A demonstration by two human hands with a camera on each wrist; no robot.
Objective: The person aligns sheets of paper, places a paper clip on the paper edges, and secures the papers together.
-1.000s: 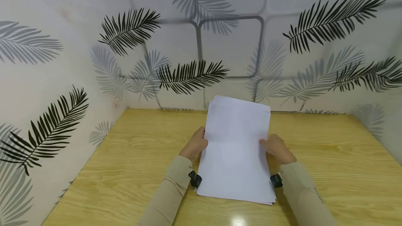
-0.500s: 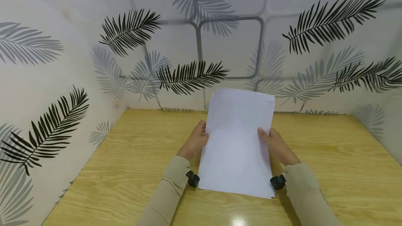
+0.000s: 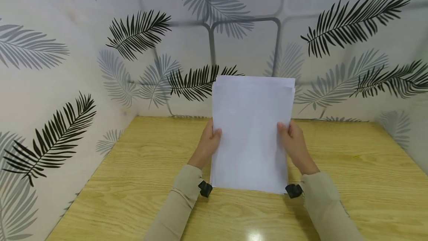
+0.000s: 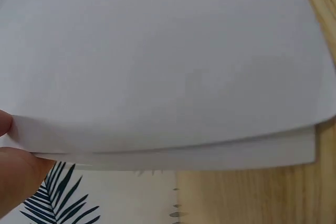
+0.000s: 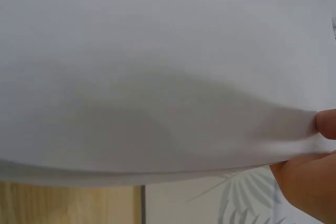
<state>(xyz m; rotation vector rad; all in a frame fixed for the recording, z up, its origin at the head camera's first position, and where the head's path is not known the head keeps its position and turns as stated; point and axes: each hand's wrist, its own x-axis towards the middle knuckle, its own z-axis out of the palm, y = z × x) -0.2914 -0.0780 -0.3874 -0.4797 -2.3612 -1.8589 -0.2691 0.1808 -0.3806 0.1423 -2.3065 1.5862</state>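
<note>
Several sheets of blank white paper are held up in a loose stack, tilted toward the head camera. Their edges do not line up fully; a second sheet peeks out at the top and along the sides. My left hand pinches the left edge, thumb on the front and fingers behind. On the opposite edge my right hand grips the same way. In the left wrist view an under sheet sticks out below the top one. The right wrist view shows the paper bending slightly near my thumb.
A wood-grain table lies below, with a small yellow mark at right. Walls covered in a leaf-patterned sheet stand behind and at the sides. Dark wrist cameras sit at both cuffs.
Both hands have raised the paper stack and tipped it more upright; its top edge now overlaps the back wall higher up, and its lower edge has moved up from the table's front.
</note>
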